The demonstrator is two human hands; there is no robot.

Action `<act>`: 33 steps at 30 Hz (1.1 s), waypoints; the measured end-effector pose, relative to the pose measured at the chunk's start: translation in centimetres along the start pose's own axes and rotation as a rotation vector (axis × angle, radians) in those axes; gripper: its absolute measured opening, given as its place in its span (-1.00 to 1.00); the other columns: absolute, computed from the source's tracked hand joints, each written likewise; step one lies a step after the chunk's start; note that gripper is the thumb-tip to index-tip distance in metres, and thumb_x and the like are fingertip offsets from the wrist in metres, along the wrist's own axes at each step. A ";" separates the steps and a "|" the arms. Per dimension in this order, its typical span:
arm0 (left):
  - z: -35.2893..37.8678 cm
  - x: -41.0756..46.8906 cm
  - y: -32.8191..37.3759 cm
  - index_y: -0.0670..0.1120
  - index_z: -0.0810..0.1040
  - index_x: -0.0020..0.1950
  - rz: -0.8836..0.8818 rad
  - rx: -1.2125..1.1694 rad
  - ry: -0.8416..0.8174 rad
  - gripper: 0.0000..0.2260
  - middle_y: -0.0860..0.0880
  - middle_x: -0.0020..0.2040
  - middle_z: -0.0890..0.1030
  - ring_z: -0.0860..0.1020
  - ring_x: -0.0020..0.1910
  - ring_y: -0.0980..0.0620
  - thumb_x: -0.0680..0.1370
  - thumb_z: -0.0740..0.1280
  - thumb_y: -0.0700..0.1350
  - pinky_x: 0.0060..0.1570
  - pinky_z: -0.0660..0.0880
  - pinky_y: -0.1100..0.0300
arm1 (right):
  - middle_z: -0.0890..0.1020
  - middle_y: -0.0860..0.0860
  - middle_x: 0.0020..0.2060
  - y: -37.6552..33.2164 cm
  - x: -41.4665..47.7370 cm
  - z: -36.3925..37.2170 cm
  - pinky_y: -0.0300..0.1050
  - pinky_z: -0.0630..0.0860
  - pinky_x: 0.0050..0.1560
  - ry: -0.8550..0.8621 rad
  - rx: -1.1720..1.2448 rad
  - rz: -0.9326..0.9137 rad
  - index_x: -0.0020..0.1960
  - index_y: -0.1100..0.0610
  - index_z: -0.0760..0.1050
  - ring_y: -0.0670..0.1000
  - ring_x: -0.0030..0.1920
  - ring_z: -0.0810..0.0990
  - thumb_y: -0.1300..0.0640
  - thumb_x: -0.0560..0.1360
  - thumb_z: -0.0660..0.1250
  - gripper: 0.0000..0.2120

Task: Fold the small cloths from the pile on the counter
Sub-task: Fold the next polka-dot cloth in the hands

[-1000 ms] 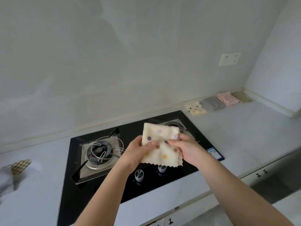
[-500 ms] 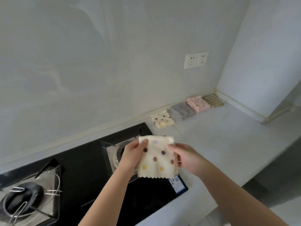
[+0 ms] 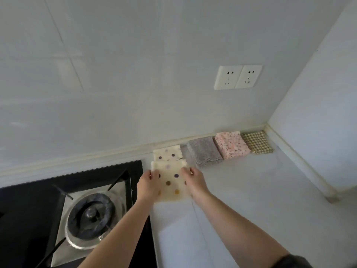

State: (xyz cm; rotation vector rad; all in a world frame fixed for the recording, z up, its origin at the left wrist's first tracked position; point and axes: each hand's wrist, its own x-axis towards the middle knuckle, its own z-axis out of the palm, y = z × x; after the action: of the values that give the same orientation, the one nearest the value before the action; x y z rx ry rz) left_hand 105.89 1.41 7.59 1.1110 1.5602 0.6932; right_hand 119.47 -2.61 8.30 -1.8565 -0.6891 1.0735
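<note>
**Item in hand:** dotted cloth (image 3: 171,180), cream, already folded. I am pinching its two side edges, my left hand (image 3: 147,182) on the left edge and my right hand (image 3: 195,180) on the right, fingers curled over the top face. It is lying nearly flat between my hands. I cannot tell whether it is touching the surface (image 3: 241,190) yet.

**Step:** I am judging the folding of this piece finished, and I am now delivering it to the row.

**Row beyond my fingertips, against the wall:**
- A folded dotted piece (image 3: 167,152) is sitting straight ahead, with its near edge tucked behind the cloth I am holding.
- To the right of my right hand are a grey piece (image 3: 205,153), then a pink piece (image 3: 230,145), then a checked piece (image 3: 257,142).

**Next move:** I am expecting to push forward a little, square the edges over the matching dotted piece, lower the cloth and let go with both hands together so the fold is not springing open.

**Change from half a second ago:** The cloth was hanging upright over the hob (image 3: 38,190). It is now tilting flat and travelling forward and right. The hob is lying to the left of my left hand.
</note>
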 end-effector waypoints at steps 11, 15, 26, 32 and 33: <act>6.5 11.5 0.1 -0.11 0.44 -0.03 0.049 0.268 0.267 -0.72 -0.04 -0.22 0.51 0.52 -0.29 0.02 0.66 0.05 0.02 -0.41 0.42 0.17 | 0.63 0.14 -0.08 1.2 14.9 3.5 -0.12 0.34 -0.17 0.108 -0.388 -0.233 0.04 0.17 0.44 0.15 -0.02 0.60 0.04 0.65 0.11 -0.77; 7.0 13.4 -0.6 -0.10 0.43 -0.03 0.028 0.317 0.332 -0.74 -0.05 -0.22 0.52 0.52 -0.26 -0.01 0.65 0.07 0.03 -0.28 0.53 0.07 | 0.63 0.13 -0.08 1.6 16.9 4.6 -0.06 0.47 -0.14 0.128 -0.452 -0.261 0.05 0.14 0.42 0.17 -0.05 0.62 0.03 0.64 0.11 -0.80; 5.9 11.7 -2.5 -0.12 0.32 0.48 0.593 0.912 0.257 -0.57 -0.05 0.48 0.35 0.27 0.49 -0.02 0.64 0.00 -0.05 0.38 0.30 -0.06 | 0.46 0.15 0.39 2.2 15.1 3.4 0.19 0.40 0.33 0.032 -0.997 -0.803 0.38 0.24 0.44 0.18 0.39 0.44 0.31 0.41 0.26 -0.48; 5.7 13.2 -3.9 -0.08 -0.12 0.58 0.505 1.197 -0.012 -0.20 0.04 0.57 -0.15 -0.22 0.53 0.09 0.44 -0.63 0.20 0.46 -0.20 -0.01 | 0.52 0.13 0.33 3.8 16.1 3.7 0.20 0.45 0.25 -0.171 -1.225 -0.714 0.34 0.23 0.50 0.13 0.35 0.49 -0.01 0.51 0.05 -0.47; 5.7 13.3 -4.0 -0.08 -0.18 0.57 0.486 1.202 -0.028 -0.22 0.06 0.55 -0.23 -0.26 0.53 0.10 0.43 -0.63 0.20 0.44 -0.25 0.01 | 0.52 0.13 0.33 4.0 16.2 3.8 0.21 0.45 0.24 -0.186 -1.230 -0.713 0.34 0.23 0.49 0.12 0.35 0.49 -0.03 0.51 0.05 -0.45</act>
State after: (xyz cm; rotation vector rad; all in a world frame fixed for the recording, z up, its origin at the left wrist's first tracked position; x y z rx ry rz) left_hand 109.87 11.23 -3.00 2.4074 1.6838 -0.0630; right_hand 124.02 9.65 -2.71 -2.0964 -2.2628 0.2836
